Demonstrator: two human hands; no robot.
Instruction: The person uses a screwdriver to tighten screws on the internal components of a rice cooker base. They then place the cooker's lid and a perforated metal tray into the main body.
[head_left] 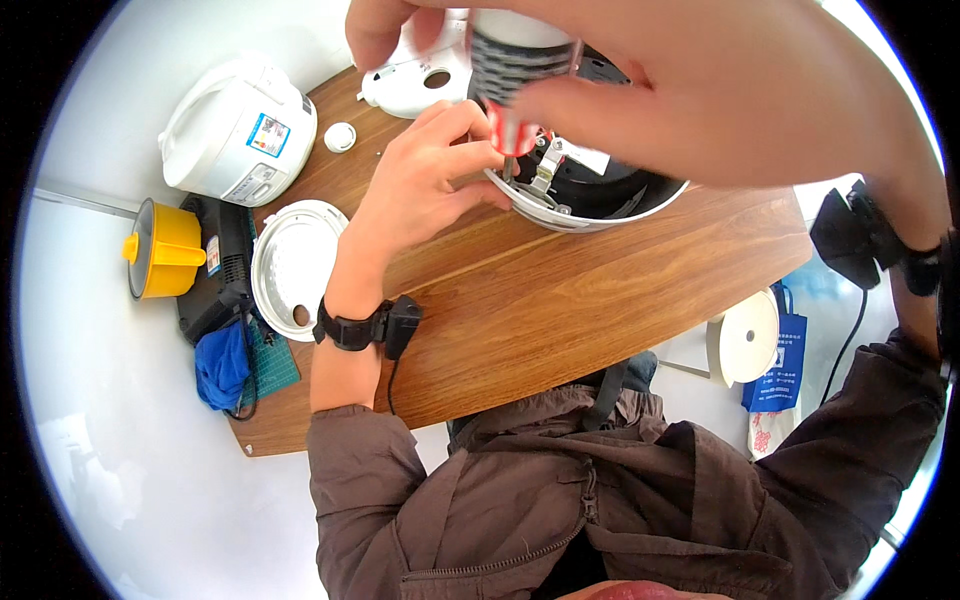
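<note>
My right hand point(610, 100) is wrapped around a screwdriver point(520, 65) with a thick white, black and red handle, held upright with its tip pointing down. Below it lies an open round appliance body point(590, 222), white-rimmed, with a dark inside and metal brackets point(545, 170). The screwdriver tip meets the near left part of this body, just inside the rim. My left hand point(430, 165) is there too, its bent index finger and thumb closed in around the tip and rim. What lies between those fingers is hidden.
On the wooden table point(480, 310) stand a white rice cooker point(240, 140), a small white knob point(340, 137), a white cover point(400, 90) and a round white plate point(290, 250). At the left edge are a yellow container point(175, 255), a black case point(215, 290) and a blue cloth point(220, 370).
</note>
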